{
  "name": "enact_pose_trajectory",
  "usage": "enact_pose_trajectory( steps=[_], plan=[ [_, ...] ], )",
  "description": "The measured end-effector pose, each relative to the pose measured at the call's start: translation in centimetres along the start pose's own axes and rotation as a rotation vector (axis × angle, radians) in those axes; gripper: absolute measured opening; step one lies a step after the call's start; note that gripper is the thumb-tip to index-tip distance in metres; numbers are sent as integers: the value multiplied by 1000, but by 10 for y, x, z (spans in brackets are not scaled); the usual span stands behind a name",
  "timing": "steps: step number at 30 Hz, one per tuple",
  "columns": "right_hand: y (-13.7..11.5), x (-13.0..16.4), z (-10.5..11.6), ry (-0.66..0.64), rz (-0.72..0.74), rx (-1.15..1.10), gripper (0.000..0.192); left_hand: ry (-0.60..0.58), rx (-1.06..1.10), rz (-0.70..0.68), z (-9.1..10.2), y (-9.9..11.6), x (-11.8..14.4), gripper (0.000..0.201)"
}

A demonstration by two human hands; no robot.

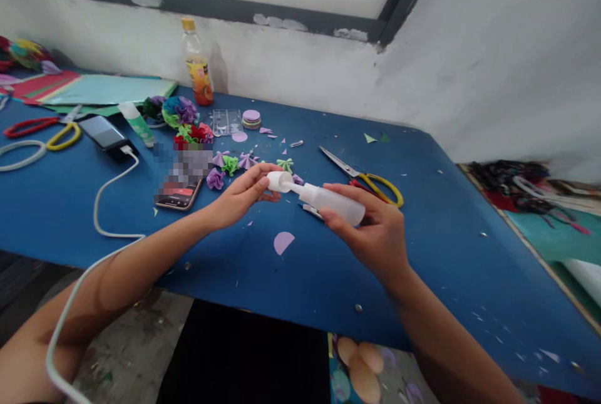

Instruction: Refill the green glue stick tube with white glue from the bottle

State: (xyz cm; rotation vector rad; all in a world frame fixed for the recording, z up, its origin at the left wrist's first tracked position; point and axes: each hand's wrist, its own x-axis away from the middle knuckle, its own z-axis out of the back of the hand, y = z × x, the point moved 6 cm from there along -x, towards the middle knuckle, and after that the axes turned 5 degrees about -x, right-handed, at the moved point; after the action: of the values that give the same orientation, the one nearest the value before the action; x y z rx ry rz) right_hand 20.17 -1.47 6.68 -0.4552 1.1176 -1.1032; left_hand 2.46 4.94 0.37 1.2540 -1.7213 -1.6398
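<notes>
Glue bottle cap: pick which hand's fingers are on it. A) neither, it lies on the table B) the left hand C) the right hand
B: the left hand pinches the white cap at the nozzle end, while the right hand grips the body of the glue bottle above the blue table.

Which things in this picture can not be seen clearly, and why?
- Head view: the phone screen is blurred out.
- The bottle body is partly covered by the right hand.
- The cap is partly hidden by the left hand fingers.
- The drink bottle label is too small to read.
</notes>
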Motion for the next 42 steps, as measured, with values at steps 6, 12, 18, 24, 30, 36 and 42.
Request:
enact_pose_trajectory(
  steps=[6,12,18,24,30,36,42],
  plan=[
    [-9,-1,6,18,128,112,31,19,44,-25,-1,5,1,30],
    [-14,0,7,6,134,163,31,37,-19,-35,0,7,2,32],
    [-15,0,8,1,124,194,30,35,-72,-79,0,13,3,30],
    [-12,1,11,49,79,140,24,-9,-101,-116,-2,18,4,26],
    [-11,0,14,89,55,131,27,-44,-157,-128,-4,18,5,29],
    [-12,2,14,93,68,143,25,-60,-187,-130,-7,18,5,30],
    [-13,3,13,86,84,168,25,-42,-227,-106,-6,19,5,31]
  ],
)
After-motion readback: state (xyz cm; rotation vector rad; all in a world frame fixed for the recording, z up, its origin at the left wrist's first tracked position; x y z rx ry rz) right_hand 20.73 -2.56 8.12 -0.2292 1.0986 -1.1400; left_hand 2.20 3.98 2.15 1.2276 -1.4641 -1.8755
